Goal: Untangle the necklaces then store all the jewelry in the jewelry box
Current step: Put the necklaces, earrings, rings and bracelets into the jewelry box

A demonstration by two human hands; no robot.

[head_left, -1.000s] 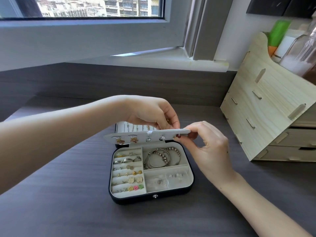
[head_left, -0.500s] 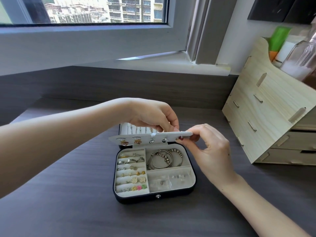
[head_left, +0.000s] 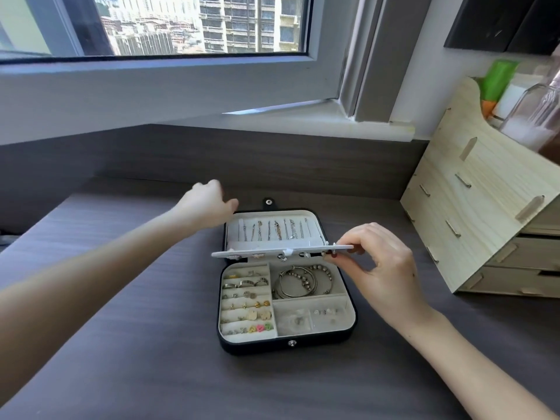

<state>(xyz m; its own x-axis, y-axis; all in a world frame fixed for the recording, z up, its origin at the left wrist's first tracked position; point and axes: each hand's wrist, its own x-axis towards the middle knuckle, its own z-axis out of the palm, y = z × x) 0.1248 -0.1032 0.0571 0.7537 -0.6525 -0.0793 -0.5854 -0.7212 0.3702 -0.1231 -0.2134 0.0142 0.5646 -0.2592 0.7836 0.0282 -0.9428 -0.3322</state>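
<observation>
Left hand (head_left: 209,201) up at centre-left of frame, just beside the top-left corner of the jewelry box (head_left: 286,344), gripping nothing visible; fingers loosely curled, cannot tell if touching the lid. Box open at centre of frame on the dark surface (head_left: 121,344). Left column of the tray: rings and earrings (head_left: 247,304) slotted in rows, looks full. Upper-right compartment: bracelets (head_left: 300,281) coiled together. Lower-right compartments: small studs (head_left: 325,312), too small to tell more. Lid at upper centre: necklaces (head_left: 272,230) lying in separate parallel strands, apparently untangled and stowed. White earring panel (head_left: 281,251) held roughly level across the middle of the box, earrings hanging under it. Right hand (head_left: 385,268) at centre-right, pinching the panel's right end between thumb and fingers. No loose jewelry seen on the surface. Judged nearly done: probably left only to settle the panel and shut and snap the box.
</observation>
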